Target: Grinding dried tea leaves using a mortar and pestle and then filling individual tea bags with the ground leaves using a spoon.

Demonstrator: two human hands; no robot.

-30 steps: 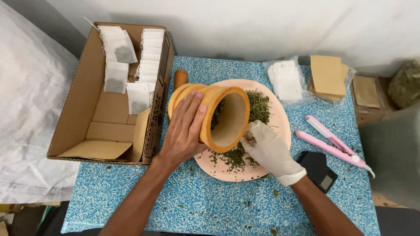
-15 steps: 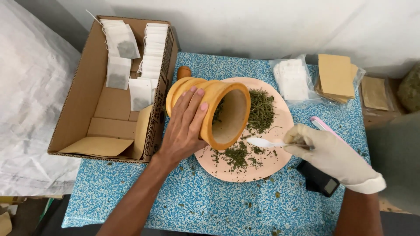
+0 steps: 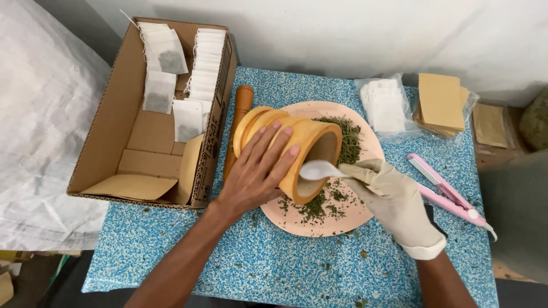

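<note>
Looking down, I see a blue speckled table [image 3: 228, 268] carrying a cardboard box [image 3: 108, 120] at the left, with white sachets [image 3: 171, 85] stacked along its far end. Right of the box lies a pink plate [image 3: 365, 214] strewn with dried green herb [image 3: 347, 140]. A wooden mortar [image 3: 311, 142] lies tilted on its side over the plate, mouth toward me. My bare left hand [image 3: 257, 171] rests on the mortar's outer wall, fingers spread wide. My gloved right hand [image 3: 394, 197] pinches a white spoon [image 3: 319, 169], its bowl at the mortar's mouth. A wooden pestle [image 3: 240, 114] lies between box and mortar. A pink sealer [image 3: 451, 194] sits right of the plate.
</note>
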